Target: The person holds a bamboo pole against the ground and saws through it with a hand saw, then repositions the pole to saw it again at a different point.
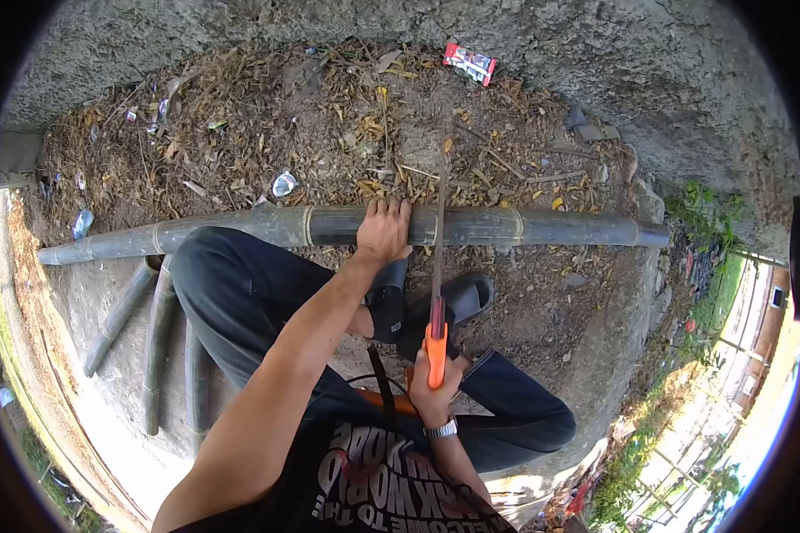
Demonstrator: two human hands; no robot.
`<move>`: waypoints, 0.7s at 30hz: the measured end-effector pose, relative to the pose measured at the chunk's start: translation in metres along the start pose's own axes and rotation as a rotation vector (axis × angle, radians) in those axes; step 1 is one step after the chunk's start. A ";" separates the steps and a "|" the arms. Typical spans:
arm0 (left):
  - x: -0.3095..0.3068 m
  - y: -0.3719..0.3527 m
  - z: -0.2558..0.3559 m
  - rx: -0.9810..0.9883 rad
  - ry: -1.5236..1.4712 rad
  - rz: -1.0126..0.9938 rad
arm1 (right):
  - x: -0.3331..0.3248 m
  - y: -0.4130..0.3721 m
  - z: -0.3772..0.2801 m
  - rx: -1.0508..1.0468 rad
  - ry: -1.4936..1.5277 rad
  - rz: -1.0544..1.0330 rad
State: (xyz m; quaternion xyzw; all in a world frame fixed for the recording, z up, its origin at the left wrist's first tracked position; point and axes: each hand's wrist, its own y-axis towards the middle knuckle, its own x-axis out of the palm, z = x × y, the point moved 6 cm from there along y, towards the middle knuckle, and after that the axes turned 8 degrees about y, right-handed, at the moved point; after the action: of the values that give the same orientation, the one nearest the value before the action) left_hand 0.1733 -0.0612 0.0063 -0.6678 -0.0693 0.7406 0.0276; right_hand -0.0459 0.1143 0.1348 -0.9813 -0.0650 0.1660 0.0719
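Observation:
A long dark bamboo pole (578, 228) lies crosswise before me, its pale node rings showing. My left hand (383, 229) is closed over it near the middle, fingers wrapped across the far side. In my right hand (433, 388) is the orange handle of a hand saw (436, 354). Its thin blade points away from me and crosses the pole just to the right of my left hand. My bent legs are on the near side of the pole, with dark sandals (468, 298) below the blade.
Cut bamboo lengths (158, 355) lie at the left beside my knee. Dry leaves and litter cover the ground, including a red wrapper (471, 64) by the rough concrete wall (364, 22). An orange object (402, 404) sits by my waist. Green plants (707, 213) grow at the right.

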 end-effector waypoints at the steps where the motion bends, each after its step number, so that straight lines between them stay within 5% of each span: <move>1: -0.001 0.001 0.000 -0.002 0.024 0.056 | -0.006 -0.016 -0.009 -0.074 0.002 0.033; 4: 0.009 -0.011 0.005 -0.001 0.003 0.067 | -0.002 0.006 -0.016 0.014 -0.018 0.045; 7: 0.007 0.007 -0.002 -0.010 -0.103 -0.242 | 0.026 0.072 -0.002 -0.017 0.023 0.093; 11: 0.001 0.002 0.001 0.008 0.004 0.060 | 0.000 -0.008 -0.003 0.027 -0.005 0.041; 14: 0.005 -0.010 0.005 0.001 -0.017 0.050 | 0.001 -0.023 0.012 0.003 0.115 0.209; 18: 0.004 0.002 0.004 0.011 -0.095 -0.173 | 0.042 0.047 0.014 -0.092 -0.067 0.023; 19: 0.007 -0.004 0.006 0.022 -0.060 -0.148 | 0.028 0.023 0.015 0.052 -0.009 0.029; 21: 0.004 0.011 -0.001 0.039 -0.006 -0.089 | -0.002 -0.039 -0.005 -0.036 -0.066 0.041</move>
State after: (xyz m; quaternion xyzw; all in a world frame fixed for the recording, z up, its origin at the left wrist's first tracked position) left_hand 0.1741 -0.0718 0.0009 -0.6612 -0.0848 0.7418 0.0732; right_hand -0.0499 0.1514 0.1461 -0.9776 -0.0502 0.1987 0.0485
